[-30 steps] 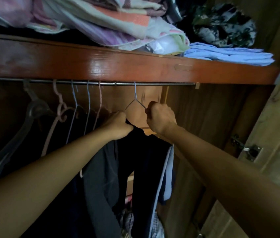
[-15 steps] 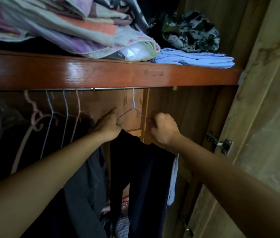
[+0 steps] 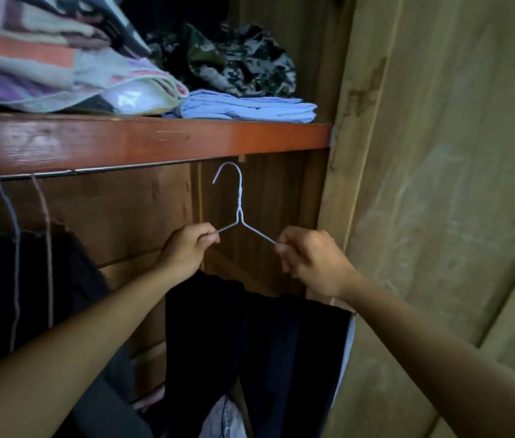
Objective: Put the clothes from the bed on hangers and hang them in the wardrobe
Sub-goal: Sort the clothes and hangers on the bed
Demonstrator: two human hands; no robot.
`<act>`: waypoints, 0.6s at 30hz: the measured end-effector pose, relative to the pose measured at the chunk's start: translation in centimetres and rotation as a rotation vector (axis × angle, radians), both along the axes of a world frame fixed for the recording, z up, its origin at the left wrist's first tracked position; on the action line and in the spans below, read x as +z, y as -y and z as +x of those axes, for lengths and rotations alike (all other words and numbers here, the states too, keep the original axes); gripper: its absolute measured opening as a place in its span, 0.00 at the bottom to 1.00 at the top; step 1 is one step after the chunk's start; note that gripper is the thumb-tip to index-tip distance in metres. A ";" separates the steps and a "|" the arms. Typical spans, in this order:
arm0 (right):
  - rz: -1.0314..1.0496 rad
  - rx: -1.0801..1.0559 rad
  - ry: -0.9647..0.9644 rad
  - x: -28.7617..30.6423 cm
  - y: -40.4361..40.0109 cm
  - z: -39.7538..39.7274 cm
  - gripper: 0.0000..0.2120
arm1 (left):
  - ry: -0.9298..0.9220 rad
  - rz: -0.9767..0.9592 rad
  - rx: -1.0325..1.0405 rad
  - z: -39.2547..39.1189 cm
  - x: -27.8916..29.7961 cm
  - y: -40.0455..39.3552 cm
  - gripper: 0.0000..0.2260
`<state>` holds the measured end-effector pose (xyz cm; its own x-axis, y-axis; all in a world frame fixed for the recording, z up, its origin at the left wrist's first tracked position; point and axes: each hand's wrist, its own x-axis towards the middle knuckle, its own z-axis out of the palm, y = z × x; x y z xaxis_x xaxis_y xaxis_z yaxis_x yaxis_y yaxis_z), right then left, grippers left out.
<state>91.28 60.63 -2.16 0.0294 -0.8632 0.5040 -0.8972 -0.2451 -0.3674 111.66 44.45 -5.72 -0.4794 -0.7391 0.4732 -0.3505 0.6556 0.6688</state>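
- The left hand [image 3: 190, 248] and the right hand [image 3: 308, 259] each pinch a shoulder of a white wire hanger [image 3: 239, 213].
- A dark garment [image 3: 249, 343] hangs from the hanger.
- The hanger's hook sits below the shelf [image 3: 142, 142], just right of the rail [image 3: 60, 173].
- Folded blue cloth [image 3: 249, 105] lies near the shelf's right end.

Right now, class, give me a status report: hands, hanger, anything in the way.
Both hands, left and right, grip wire hanger. Dark garment hangs below it. Hook sits under rail, not on.
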 end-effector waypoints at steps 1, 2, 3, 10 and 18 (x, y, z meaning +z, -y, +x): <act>0.007 -0.011 -0.010 0.0 -1.2 -0.6 0.09 | -0.003 -0.011 -0.054 -0.6 0.1 -1.0 0.08; 0.013 -0.032 -0.032 -0.1 -2.3 -1.3 0.09 | -0.016 -0.010 -0.106 -1.2 0.0 -1.8 0.09; 0.014 -0.066 -0.058 -0.2 -3.5 -2.0 0.09 | -0.027 0.005 -0.152 -1.9 -0.1 -2.7 0.10; 0.056 -0.245 0.206 -0.1 -12.5 -7.0 0.09 | -0.254 0.196 -0.263 -7.3 -0.1 -10.8 0.10; -0.041 -0.384 0.388 0.4 -22.7 -10.6 0.07 | -0.403 0.379 -0.392 -12.7 2.1 -19.8 0.07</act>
<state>80.70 83.35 -1.75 -0.4785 -0.7548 0.4487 -0.7256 0.0522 -0.6861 98.95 64.28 -3.66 -0.5861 -0.6966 0.4138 0.1903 0.3781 0.9060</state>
